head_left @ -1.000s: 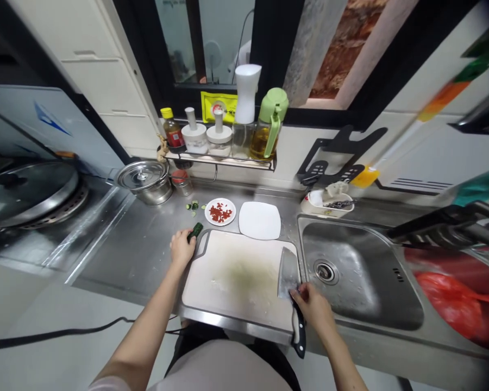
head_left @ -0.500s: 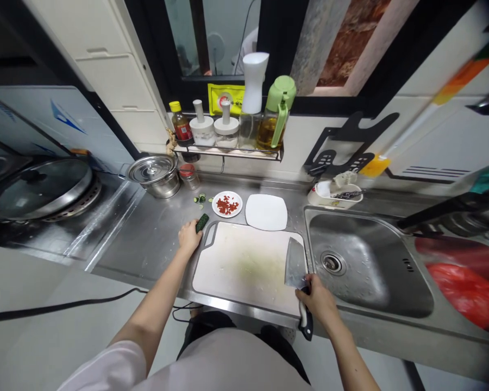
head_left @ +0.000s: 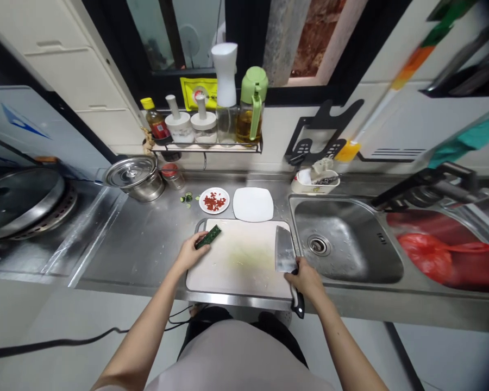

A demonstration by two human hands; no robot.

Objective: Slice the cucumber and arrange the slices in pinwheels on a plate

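A dark green piece of cucumber [head_left: 209,237] is gripped in my left hand [head_left: 192,251], over the upper left of the white cutting board [head_left: 236,282]. At the board's right edge, my right hand [head_left: 307,278] is closed on the black handle of a cleaver [head_left: 284,251]. The cleaver's broad blade lies over the right end of the board and points away from me. A greenish wet stain marks the middle of the board. Behind the board are a plate of chopped red pieces [head_left: 214,201] and a bare white square plate [head_left: 253,204].
Small cucumber scraps [head_left: 187,199] lie left of the plates. A lidded steel pot [head_left: 135,179] and a red-capped jar [head_left: 172,177] stand farther left. The sink [head_left: 346,239] adjoins the board's right side. A shelf of seasonings [head_left: 212,146] hangs behind.
My left hand has brought the cucumber from the counter beside the board onto its upper left area. My right hand keeps its hold on the cleaver. The view has shifted right.
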